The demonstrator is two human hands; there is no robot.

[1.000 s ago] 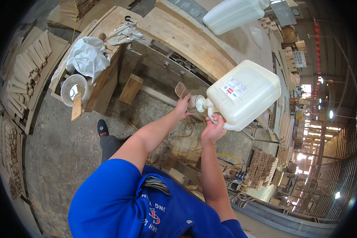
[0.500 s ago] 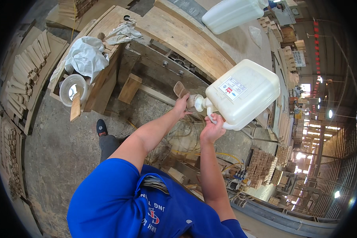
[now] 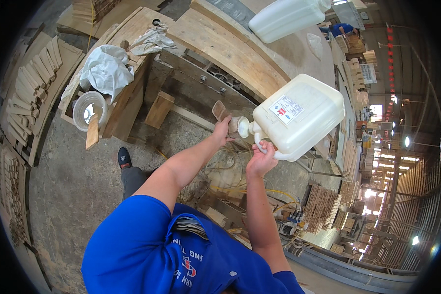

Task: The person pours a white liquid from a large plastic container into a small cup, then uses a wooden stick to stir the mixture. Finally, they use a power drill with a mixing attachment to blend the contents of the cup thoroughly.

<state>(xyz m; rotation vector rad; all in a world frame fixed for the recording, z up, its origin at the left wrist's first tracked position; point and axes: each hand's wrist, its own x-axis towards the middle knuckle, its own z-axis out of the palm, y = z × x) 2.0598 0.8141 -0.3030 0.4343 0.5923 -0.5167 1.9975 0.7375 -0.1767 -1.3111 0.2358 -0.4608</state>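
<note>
My right hand (image 3: 262,159) is closed round the handle of a large translucent white jerrycan (image 3: 304,115), which lies tilted on its side with its neck pointing left. My left hand (image 3: 222,131) grips a small brown-stained cup (image 3: 234,127) right beside the jerrycan's mouth. White stuff shows inside the cup's rim, which faces the mouth. Past my left fingers sticks up a flat brown paddle-like piece (image 3: 220,110); how it joins the cup is hidden.
A clear plastic tub (image 3: 89,101) with a wooden stick (image 3: 92,132) stands on the bench corner near a white cloth bag (image 3: 107,73). Another jerrycan (image 3: 289,19) lies at the far side. Yellow hoses (image 3: 250,190) run below. A person in blue (image 3: 342,29) is far right.
The jerrycan's mouth has drawn slightly away from the cup, and more of the cup's white inside shows. The far person in blue has come further into view.
</note>
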